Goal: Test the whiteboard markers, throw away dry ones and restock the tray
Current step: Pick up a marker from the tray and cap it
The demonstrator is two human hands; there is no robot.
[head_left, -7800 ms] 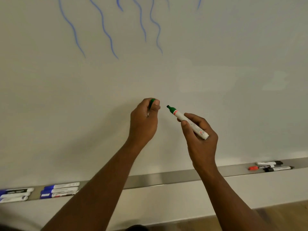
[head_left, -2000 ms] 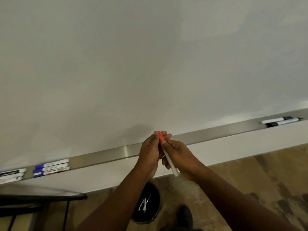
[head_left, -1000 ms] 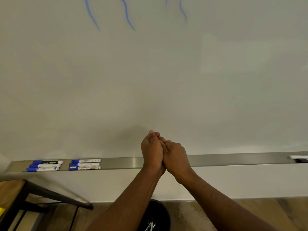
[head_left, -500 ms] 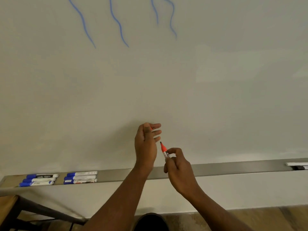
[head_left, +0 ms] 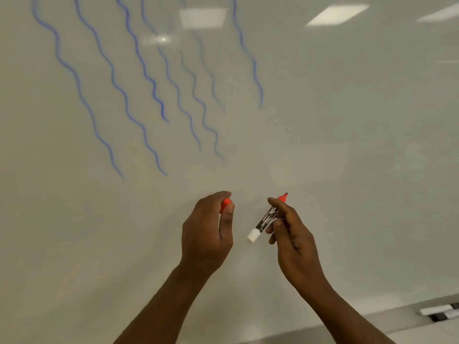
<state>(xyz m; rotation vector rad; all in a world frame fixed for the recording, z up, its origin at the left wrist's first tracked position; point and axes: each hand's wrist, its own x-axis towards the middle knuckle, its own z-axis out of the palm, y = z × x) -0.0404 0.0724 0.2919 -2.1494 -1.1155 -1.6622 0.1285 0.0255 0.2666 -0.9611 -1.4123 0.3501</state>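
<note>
Across nearly the whole view, the whiteboard (head_left: 347, 150), pale, glossy, with ceiling-light reflections near the top. Upper left of it: a set of wavy blue lines (head_left: 149, 100) running down and to the right, some strong, a few faint. Lower right corner: the marker tray (head_left: 387, 316), a grey ledge, with two capped markers (head_left: 439, 315) lying on it side by side near the frame edge; caps look dark, colour not certain.

Both forearms rise from the bottom edge, hands held up in front of the board, apart from each other.

Right hand (head_left: 294, 242): fingers curled round a red marker (head_left: 267, 219), uncapped. White barrel with a dark label; red tip end points up and to the right, dark nib just clear of the fingertips; the white butt end slants down and to the left, toward the other hand. Whether the nib touches the board cannot be told.

Left hand (head_left: 206, 234): thumb and fingers pinch the red cap (head_left: 226, 204), only a small part of it showing at the fingertips.
</note>
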